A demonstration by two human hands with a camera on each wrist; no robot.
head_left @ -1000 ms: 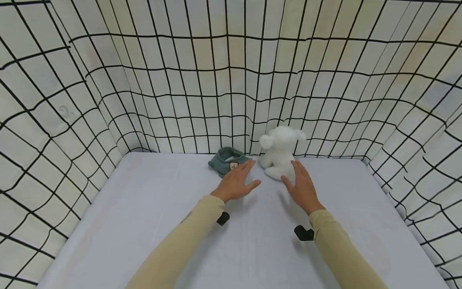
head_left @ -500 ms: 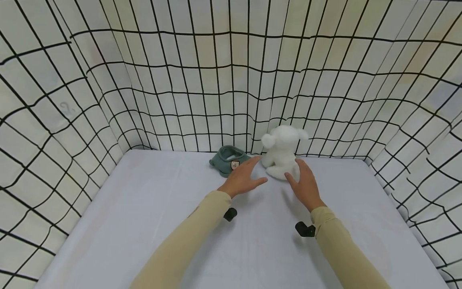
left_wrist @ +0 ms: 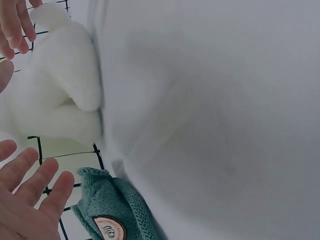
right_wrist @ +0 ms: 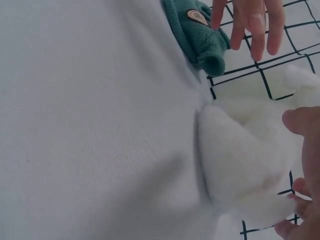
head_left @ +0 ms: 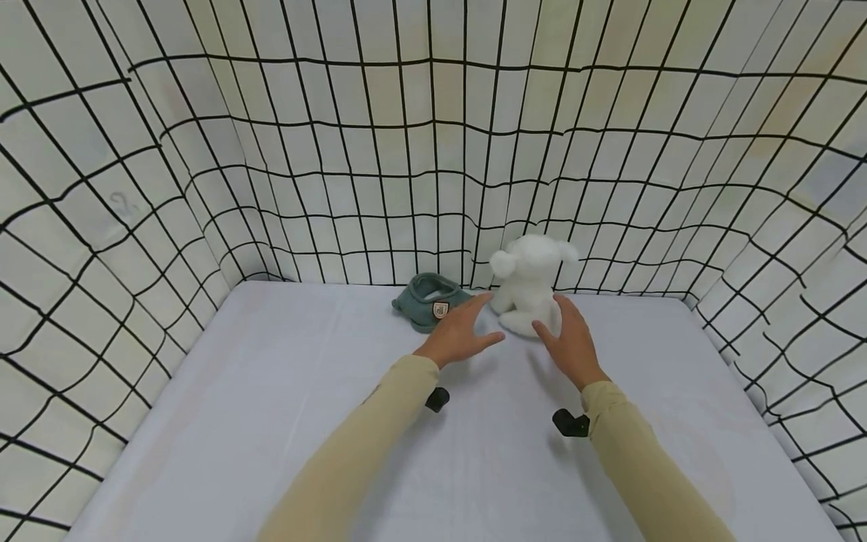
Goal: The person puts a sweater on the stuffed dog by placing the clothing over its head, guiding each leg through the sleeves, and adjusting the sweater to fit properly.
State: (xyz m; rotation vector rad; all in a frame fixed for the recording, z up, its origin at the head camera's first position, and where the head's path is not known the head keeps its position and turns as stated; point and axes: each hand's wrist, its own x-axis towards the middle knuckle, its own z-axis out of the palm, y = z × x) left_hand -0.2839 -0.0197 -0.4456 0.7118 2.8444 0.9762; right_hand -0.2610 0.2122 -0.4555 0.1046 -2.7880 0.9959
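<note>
Only the right wrist view shows the right hand point(head_left: 571, 342) fingers touching the upright white plush toy point(head_left: 528, 286); the left hand point(head_left: 460, 331) hovers beside it, fingers spread.

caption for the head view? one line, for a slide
Both open hands, left hand and right hand, flank a white plush toy beside a green knit garment.

The light on my table point(head_left: 271, 421) is bright, even and soft, and my arms throw only faint shadows beneath them. My head view bows the grid walls point(head_left: 135, 188) outward at the edges. The white plush point(head_left: 527, 290) nearly washes out, its fur showing little detail. In my wrist views my fingers point(left_wrist: 30, 185) sit close and blurred.
</note>
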